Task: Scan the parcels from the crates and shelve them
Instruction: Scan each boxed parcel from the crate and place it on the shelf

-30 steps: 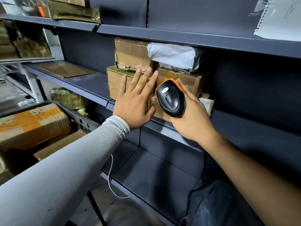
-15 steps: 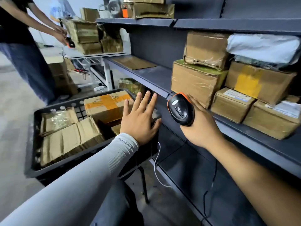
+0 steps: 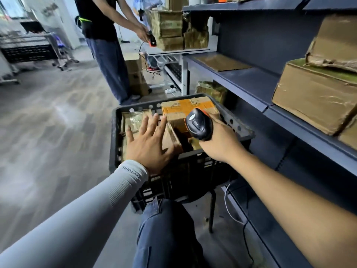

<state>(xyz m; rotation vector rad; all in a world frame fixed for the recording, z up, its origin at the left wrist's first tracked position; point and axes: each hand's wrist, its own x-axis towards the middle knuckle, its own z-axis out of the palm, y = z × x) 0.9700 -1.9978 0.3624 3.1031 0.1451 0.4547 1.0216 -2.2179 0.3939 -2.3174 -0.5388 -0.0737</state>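
Fingers (image 3: 152,122) of the left hand (image 3: 148,149) spread flat over brown cardboard parcels (image 3: 135,122) in the black plastic crate (image 3: 116,136); the right hand (image 3: 220,144) grips a black-and-orange handheld scanner (image 3: 199,124).

Right hand (image 3: 222,144) grips scanner (image 3: 199,124) over crate (image 3: 116,132) of parcels.

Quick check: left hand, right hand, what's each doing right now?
Left hand: open, fingers spread over the crate, holding nothing.
Right hand: gripping the scanner.
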